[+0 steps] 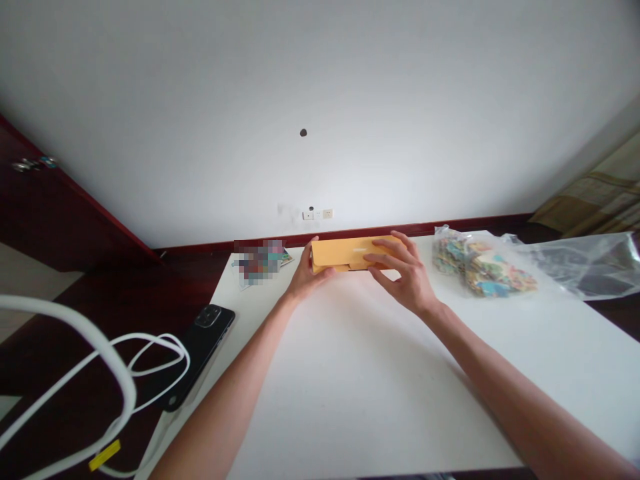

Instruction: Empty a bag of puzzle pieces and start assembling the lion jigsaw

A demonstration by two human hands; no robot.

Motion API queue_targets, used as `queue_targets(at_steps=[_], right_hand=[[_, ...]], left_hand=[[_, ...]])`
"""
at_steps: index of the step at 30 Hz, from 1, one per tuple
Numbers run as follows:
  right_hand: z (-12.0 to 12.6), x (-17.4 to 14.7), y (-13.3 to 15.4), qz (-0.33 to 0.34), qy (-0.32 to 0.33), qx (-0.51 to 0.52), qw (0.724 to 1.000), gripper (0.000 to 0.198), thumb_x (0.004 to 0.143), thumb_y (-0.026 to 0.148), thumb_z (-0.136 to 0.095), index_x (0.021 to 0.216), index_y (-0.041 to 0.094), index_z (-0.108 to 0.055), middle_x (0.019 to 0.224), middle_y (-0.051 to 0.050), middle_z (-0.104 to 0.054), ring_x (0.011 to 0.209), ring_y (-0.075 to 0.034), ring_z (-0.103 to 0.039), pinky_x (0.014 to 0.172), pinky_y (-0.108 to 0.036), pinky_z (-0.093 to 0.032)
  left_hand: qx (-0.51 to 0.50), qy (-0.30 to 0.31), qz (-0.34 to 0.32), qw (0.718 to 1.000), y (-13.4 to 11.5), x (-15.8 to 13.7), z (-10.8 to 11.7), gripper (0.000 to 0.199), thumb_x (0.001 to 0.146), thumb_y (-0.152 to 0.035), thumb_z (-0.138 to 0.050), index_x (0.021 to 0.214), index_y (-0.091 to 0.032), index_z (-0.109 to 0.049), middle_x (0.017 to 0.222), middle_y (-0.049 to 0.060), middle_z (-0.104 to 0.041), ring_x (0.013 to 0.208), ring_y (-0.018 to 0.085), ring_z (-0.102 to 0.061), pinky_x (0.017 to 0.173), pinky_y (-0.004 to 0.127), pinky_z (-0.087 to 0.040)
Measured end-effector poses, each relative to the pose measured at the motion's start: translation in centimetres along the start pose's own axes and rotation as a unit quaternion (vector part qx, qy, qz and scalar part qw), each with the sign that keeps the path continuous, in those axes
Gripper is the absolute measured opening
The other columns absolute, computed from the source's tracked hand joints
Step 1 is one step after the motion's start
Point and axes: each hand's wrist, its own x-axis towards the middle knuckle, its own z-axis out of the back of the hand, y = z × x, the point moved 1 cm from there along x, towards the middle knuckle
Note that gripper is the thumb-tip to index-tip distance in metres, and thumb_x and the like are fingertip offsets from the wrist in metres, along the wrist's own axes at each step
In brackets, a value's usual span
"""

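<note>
A flat yellow cardboard box [340, 253] is held at the far side of the white table, its long narrow side facing me. My left hand [304, 275] grips its left end, thumb along the lower edge and fingers behind. On the right end lies my right hand [404, 270], its fingers spread over the box's face and its thumb at the bottom edge. A tab shows along the lower edge of the box. What the box holds, if anything, is hidden.
Clear plastic bags of colourful pieces [493, 267] lie at the right on the white table [340, 400]. A blurred colourful print [260, 262] is at the back left. A black phone [205, 347] and a white cable [120, 373] are at the left edge.
</note>
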Motion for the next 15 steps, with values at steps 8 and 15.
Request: queue_targets(at_steps=[8, 15], right_hand=[[0.02, 0.25, 0.15, -0.012, 0.004, 0.023, 1.000, 0.014, 0.091, 0.034, -0.070, 0.103, 0.036, -0.078, 0.127, -0.002, -0.072, 0.135, -0.035, -0.050, 0.116, -0.064, -0.040], [-0.05, 0.22, 0.23, 0.008, -0.002, 0.022, 1.000, 0.010, 0.092, 0.031, -0.071, 0.099, 0.034, -0.077, 0.125, -0.002, -0.072, 0.127, -0.031, -0.056, 0.115, -0.058, -0.041]], left_hand=[[-0.013, 0.005, 0.011, 1.000, -0.10, 0.07, -0.07, 0.111, 0.068, -0.051, -0.092, 0.159, -0.027, -0.033, 0.141, 0.014, -0.060, 0.130, 0.034, -0.058, 0.107, 0.042, -0.050], [0.003, 0.016, 0.003, 1.000, -0.14, 0.03, 0.00, 0.110, 0.071, -0.053, -0.089, 0.160, -0.026, -0.030, 0.149, 0.016, -0.053, 0.136, 0.035, -0.053, 0.108, 0.042, -0.049]])
